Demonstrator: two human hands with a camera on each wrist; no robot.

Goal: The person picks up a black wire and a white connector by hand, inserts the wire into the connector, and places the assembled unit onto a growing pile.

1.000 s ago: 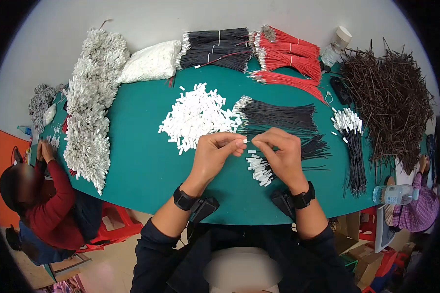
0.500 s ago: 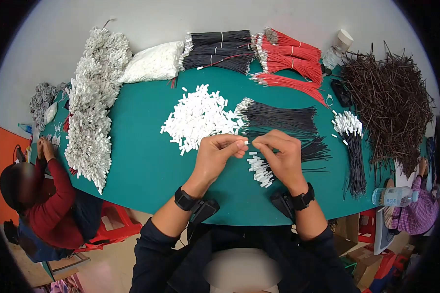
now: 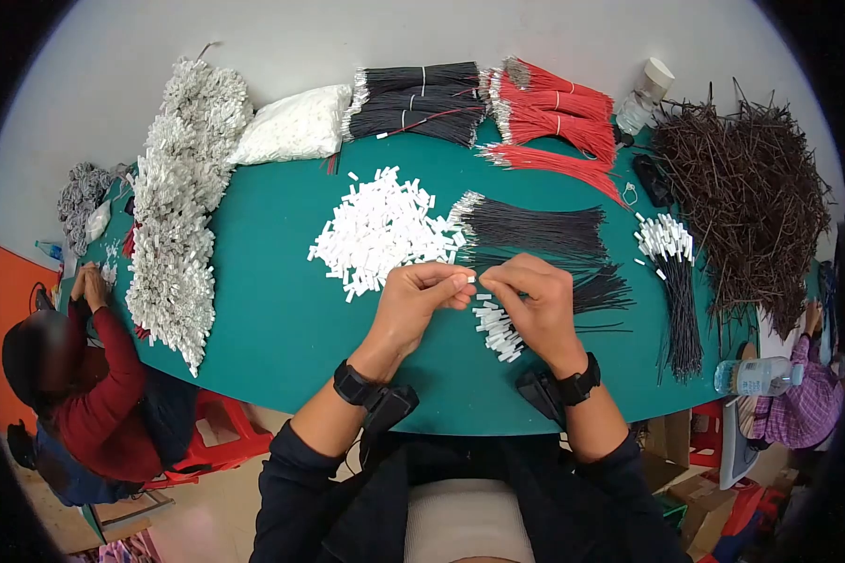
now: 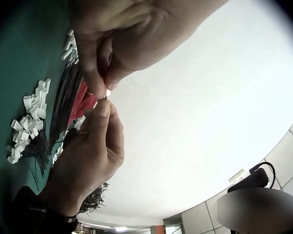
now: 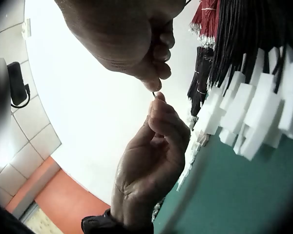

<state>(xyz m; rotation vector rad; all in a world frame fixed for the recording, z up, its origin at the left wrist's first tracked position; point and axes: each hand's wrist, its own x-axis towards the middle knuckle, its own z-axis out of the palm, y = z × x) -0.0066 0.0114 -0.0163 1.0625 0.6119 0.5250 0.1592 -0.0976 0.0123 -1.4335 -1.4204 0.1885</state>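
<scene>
In the head view my left hand (image 3: pixel 406 305) pinches a small white plastic connector housing (image 3: pixel 471 279) between thumb and forefinger. Facing it, my right hand (image 3: pixel 537 305) holds a thin black wire (image 5: pixel 154 93) by its end, fingertips almost meeting those of the left. The left wrist view shows the housing's white edge (image 4: pixel 108 92) with the wire just below it; the rest of the housing is hidden by fingers. Below the right hand lie black wires with white housings (image 3: pixel 499 330) on their ends. A heap of loose white housings (image 3: pixel 385 225) is beyond the left hand.
Loose black wires (image 3: pixel 540 225) lie ahead, with bundled black wires (image 3: pixel 418 101) and red wires (image 3: pixel 559 117) behind. To the right are a housed wire bundle (image 3: pixel 678 281), a dark wire pile (image 3: pixel 746 197) and a water bottle (image 3: pixel 759 375). A white-tipped pile (image 3: pixel 174 206) stands left; people sit either side.
My right hand has shifted slightly left, narrowing the gap between the two hands' fingertips. The left hand keeps its pinch on the housing almost in place.
</scene>
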